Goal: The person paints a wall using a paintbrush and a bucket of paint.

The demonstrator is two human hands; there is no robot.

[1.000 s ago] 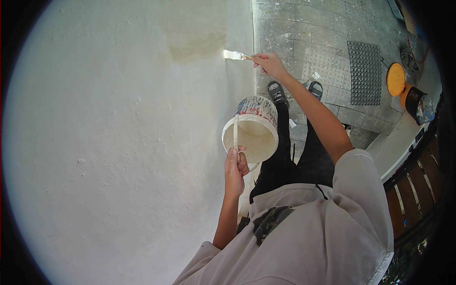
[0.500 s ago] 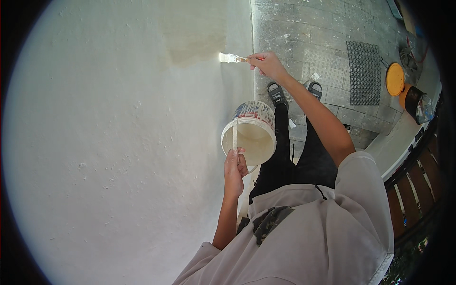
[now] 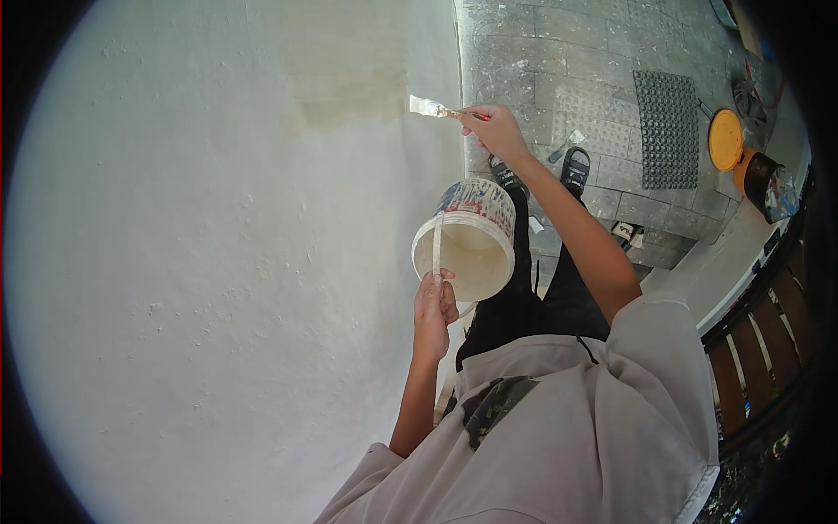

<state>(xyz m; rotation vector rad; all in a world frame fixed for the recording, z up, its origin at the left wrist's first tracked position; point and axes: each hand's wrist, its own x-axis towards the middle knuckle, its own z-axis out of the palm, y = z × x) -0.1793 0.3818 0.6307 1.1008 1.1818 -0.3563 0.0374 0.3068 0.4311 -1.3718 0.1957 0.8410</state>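
Observation:
My left hand (image 3: 435, 304) is closed round the handle strap of a paint-smeared white bucket (image 3: 489, 229), which hangs tilted with its mouth toward me. Pale paint coats the inside of the bucket. In my right hand (image 3: 497, 133), held out ahead, is a paintbrush (image 3: 430, 107), pinched by its handle with the white bristles pointing left. The bristles are at the pale wall (image 3: 192, 288), by the right edge of a beige patch (image 3: 349, 92); whether they touch it I cannot tell.
Grey paving (image 3: 576, 52) spotted with paint lies under my sandals. A dark studded mat (image 3: 665, 131) is to the right. Beyond it are a yellow lid (image 3: 725, 140) and a dark and orange container (image 3: 761, 185). Brown wooden slats (image 3: 759, 341) stand at the far right.
The brush and my right hand have shifted slightly right and down. The bucket has swung a little to the right. My right foot has moved slightly.

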